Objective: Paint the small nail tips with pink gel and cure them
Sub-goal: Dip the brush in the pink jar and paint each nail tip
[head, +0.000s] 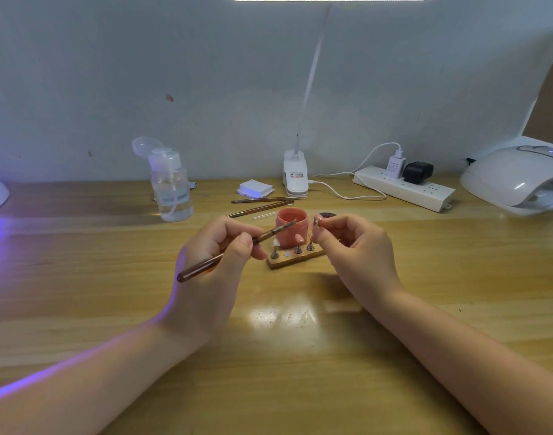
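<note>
A big wooden table (112, 262) holds everything. Far off past the right fingers sits a white curing lamp (516, 180), and a white power strip (403, 188) lies between it and a clip lamp (295, 177). Well beyond the left fingers stands a clear pump bottle (171, 183) with its cap flipped up.

The left hand (212, 265) curls its fingers and thumb around a brown brush (225, 251). The brush tip pokes out past the fingertips and reaches the mouth of the pink gel jar (291, 228), which stands just behind both hands.

The right hand (353, 246) pinches a tiny nail tip (317, 220) on its little stand, held up between thumb and first finger (it is too small to see if there is paint on it).

Right under the fingertips, between the two hands, is a small wooden holder (295, 258). Three little metal stands poke up from it, and one spot shows a bare round disc.

Two spare brushes (262, 204) lie behind the jar, next to a small stack of white pads (255, 187).
</note>
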A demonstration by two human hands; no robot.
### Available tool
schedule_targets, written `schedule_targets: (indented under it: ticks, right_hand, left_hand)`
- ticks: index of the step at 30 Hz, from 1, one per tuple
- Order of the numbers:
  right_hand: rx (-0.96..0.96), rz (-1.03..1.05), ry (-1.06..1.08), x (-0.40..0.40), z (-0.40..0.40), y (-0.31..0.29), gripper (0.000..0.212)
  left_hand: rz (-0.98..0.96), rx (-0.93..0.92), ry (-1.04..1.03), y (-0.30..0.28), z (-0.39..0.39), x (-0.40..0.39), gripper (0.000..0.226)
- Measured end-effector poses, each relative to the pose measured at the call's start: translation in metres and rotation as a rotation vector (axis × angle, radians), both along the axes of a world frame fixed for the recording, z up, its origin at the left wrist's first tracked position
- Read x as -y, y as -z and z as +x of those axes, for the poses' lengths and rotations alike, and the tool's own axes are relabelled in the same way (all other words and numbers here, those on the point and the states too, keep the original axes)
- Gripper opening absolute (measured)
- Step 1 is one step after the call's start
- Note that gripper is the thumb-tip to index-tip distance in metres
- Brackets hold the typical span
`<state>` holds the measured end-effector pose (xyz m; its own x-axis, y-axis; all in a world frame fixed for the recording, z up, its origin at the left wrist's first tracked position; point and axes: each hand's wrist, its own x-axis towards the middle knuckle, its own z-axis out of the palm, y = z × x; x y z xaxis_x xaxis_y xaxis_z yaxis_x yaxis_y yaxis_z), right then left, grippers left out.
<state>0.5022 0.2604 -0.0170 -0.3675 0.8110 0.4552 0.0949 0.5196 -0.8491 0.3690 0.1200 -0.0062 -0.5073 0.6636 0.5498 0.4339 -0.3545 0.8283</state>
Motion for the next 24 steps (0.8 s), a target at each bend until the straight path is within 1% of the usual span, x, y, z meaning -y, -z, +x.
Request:
schedule_targets:
  ticks: [3,4,6,8,11,14,19,24]
  right_hand:
    - [-0.033,-0.061,-0.007,0.001,-0.001,-0.007,0.01]
    - [-0.04,-0.077,-0.016,0.002,-0.002,-0.009,0.009]
    - [-0.019,-0.081,-0.023,0.005,-0.005,-0.011,0.002]
    - [0.066,-0.057,-0.033,0.008,-0.01,-0.012,0.003]
    - [0.267,0.035,-0.05,0.011,-0.016,-0.009,0.008]
    - [0.432,0.167,0.008,0.014,-0.021,-0.006,0.014]
    - [0.574,0.293,0.062,0.016,-0.025,0.0,0.021]
    - [0.669,0.397,0.125,0.015,-0.025,0.004,0.028]
  left_hand:
    - [0.013,0.101,-0.061,0.002,-0.006,-0.005,0.019]
    - [0.018,0.146,-0.081,0.003,-0.009,-0.007,0.016]
    - [0.014,0.227,-0.13,0.005,-0.014,-0.011,0.019]
    - [-0.009,0.291,-0.166,0.006,-0.019,-0.014,0.023]
    - [-0.02,0.356,-0.188,0.006,-0.021,-0.015,0.023]
    - [-0.006,0.33,-0.161,0.005,-0.018,-0.014,0.023]
    - [0.002,0.252,-0.118,0.005,-0.01,-0.014,0.022]
    - [0.019,0.246,-0.1,0.006,-0.01,-0.012,0.021]
